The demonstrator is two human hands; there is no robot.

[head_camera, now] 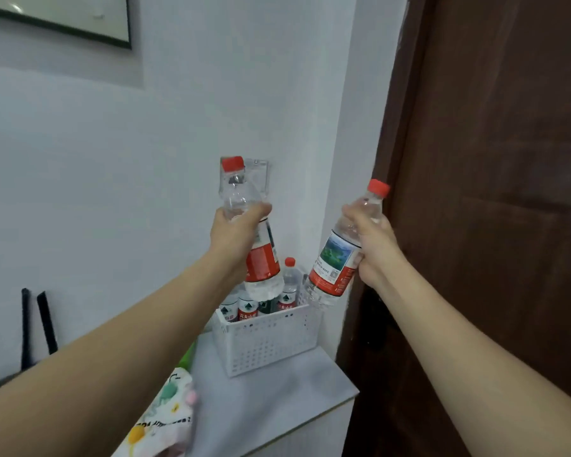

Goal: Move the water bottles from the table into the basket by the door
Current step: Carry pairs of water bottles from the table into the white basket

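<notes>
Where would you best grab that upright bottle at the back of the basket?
Probably by its neck, just under the red cap, coming straight down from above. That bottle stands upright in the basket, packed among the others, so only its top is free. Both hands are full now.

Both your bare forearms reach forward and upward, well apart. Your left hand [236,230] has its fingers curled in a tight wrap-around grip, and your right hand [374,245] is clenched likewise, its wrist angled inward.

Bottles [267,305] in basket [267,344] left of door [495,159]
</notes>
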